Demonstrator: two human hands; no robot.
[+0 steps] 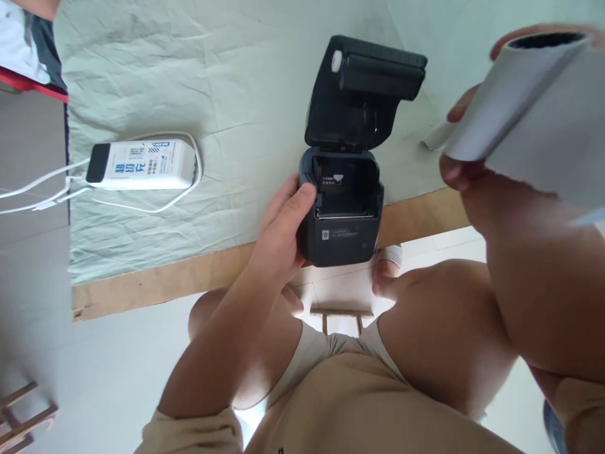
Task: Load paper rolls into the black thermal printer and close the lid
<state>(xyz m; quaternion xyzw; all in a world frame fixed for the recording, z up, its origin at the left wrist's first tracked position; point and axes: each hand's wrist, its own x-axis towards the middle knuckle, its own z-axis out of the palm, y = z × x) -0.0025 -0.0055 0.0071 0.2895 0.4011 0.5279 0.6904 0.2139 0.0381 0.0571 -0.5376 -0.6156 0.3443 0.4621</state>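
My left hand [286, 230] grips the left side of a black label printer [343, 236], its thumb at the edge of the paper bay. The printer's lid [363, 94] stands swung up, with a dark roller and a white knob inside it. In the bay I see a small white scrap or label, and no roll. At the right, my right hand [467, 167] has its fingers around a roll of white label paper [515, 94], with a loose strip trailing to the right. Behind that hand lies a small pale roll [437, 134] on the cloth, partly hidden.
A white power bank or charger [146, 165] with white cables lies on the green tablecloth [227, 82] to the left. The table's wooden edge [189, 275] runs in front of me. Part of another person's arm [35, 7] shows at the top left. A wooden stool [23, 413] stands lower left.
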